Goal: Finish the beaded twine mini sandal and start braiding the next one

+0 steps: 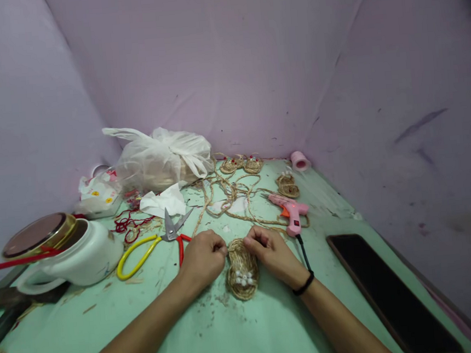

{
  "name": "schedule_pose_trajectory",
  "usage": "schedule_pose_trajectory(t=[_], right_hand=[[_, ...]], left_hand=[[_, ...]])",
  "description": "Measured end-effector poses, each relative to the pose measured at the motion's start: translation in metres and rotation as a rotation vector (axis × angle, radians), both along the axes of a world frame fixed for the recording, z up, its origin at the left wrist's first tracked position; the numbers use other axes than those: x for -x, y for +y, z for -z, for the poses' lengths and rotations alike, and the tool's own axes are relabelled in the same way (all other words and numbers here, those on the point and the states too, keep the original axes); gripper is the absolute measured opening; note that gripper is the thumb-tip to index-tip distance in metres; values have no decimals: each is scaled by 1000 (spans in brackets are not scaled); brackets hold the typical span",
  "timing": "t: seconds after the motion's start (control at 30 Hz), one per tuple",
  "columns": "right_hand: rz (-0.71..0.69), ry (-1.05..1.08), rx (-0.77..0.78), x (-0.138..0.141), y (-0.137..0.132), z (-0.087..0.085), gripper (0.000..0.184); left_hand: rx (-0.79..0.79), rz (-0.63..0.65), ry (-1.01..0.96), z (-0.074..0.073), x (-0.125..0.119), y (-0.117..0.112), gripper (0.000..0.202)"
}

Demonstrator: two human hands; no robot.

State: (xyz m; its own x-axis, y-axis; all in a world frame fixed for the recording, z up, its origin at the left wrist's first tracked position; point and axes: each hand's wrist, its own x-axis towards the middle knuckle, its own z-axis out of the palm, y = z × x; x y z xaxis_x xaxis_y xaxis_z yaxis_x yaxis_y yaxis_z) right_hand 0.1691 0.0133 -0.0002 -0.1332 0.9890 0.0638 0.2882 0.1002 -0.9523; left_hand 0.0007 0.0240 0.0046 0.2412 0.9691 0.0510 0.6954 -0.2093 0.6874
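In front of me lies a small slipper shape of coiled straw rope [243, 263], with a cluster of white beads [244, 278] at its near end. My right hand [271, 250] pinches the far right edge of this rope slipper between thumb and fingers. On the opposite side, my left hand [204, 256] is closed with its fingertips close against the slipper's far left edge; what they hold, if anything, is hidden. Scissors [169, 234] with yellow and red handles lie spread just beyond my left hand. A pink glue gun [290, 211] rests past my right hand.
Loose straw rope [237, 193] tangles across the back of the table. Other rope slippers [253, 165] sit near the wall. A white plastic bag [163, 155], a white pot [89, 255] and red yarn [130, 224] occupy the left. A black phone [389, 289] lies right.
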Motion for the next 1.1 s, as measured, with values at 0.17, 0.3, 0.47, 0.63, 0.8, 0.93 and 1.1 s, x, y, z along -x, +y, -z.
schedule_pose_trajectory(t=[0.17,0.3,0.47,0.63,0.8,0.93,1.1], right_hand=[[140,-41,60,-17,0,-5,31],[161,-144,70,-27,-1,0,15],[82,-201,65,-24,-4,5,14],[77,-205,86,-22,-4,2,13],[113,-176,136,-18,-9,-2,10],[139,-26,230,-12,-11,-1,15],[149,208,369,-9,-11,-11,20]], left_hand=[[1,-3,27,-1,6,4,13],[0,11,58,-1,7,6,14],[-11,28,101,-1,2,5,16],[5,52,106,-1,1,5,21],[17,56,66,-1,1,5,16],[36,54,-5,0,2,4,15],[115,42,-191,-5,3,4,15]])
